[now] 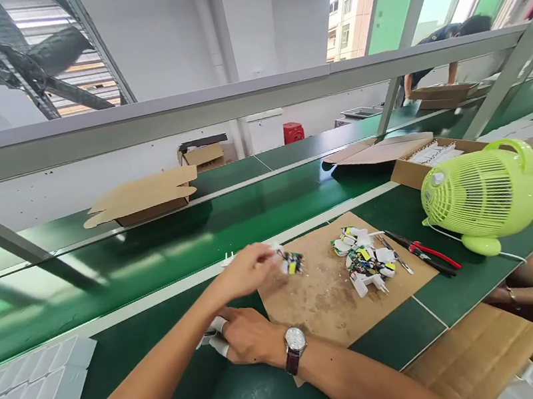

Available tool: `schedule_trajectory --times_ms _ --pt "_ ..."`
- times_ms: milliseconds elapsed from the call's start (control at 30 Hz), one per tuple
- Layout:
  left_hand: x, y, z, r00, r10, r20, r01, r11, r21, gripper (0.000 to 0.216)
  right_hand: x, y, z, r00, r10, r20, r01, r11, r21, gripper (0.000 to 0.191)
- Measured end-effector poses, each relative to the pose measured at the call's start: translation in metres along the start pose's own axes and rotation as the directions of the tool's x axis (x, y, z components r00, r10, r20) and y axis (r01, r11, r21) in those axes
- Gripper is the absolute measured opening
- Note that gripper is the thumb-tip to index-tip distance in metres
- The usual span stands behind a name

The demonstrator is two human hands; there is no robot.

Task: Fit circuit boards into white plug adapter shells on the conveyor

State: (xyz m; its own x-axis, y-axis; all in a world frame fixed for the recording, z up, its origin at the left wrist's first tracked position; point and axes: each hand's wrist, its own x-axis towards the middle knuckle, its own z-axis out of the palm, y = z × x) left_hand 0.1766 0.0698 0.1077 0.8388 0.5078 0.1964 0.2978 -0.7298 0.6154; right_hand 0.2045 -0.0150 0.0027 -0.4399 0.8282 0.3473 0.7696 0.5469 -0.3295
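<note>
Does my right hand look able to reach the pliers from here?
Probably yes: the pliers lie uncovered between the circuit board pile and the green fan, and nothing seems to block your right hand around the pile's near side.

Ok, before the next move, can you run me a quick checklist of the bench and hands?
1. Left hand gripping the small circuit board: cannot tell, blurred.
2. Right hand gripping the pale piece: cannot tell, fingers cover most of it.
3. Hands well apart: not ok, right hand sits close by the left wrist.
4. Heap of circuit boards on the cardboard sheet: ok.
5. Pliers beside the heap, not on it: ok.
</note>
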Motion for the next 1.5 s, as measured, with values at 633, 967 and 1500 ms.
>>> schedule_trajectory --times_ms 633,967,1500 --pt "-0.187 -0.085 0.034 0.802 -0.399 -0.445 0.138 0.848 -0.512 0.090 -0.012 0.008 0.000 0.978 -0.026 -0.205 0.076 0.967 0.242 0.034" --pt "-0.188 -0.070 0.043 0.807 -0.410 -0.426 0.172 0.852 -0.494 0.091 -0.009 0.010 -0.008 0.989 -0.019 -0.144 0.064 0.947 0.315 0.034" --pt "-0.192 -0.066 0.049 0.824 -0.441 -0.357 0.242 0.842 -0.482 0.113 -0.008 0.012 -0.003 0.992 0.103 -0.068 -0.061 0.890 0.452 0.035"
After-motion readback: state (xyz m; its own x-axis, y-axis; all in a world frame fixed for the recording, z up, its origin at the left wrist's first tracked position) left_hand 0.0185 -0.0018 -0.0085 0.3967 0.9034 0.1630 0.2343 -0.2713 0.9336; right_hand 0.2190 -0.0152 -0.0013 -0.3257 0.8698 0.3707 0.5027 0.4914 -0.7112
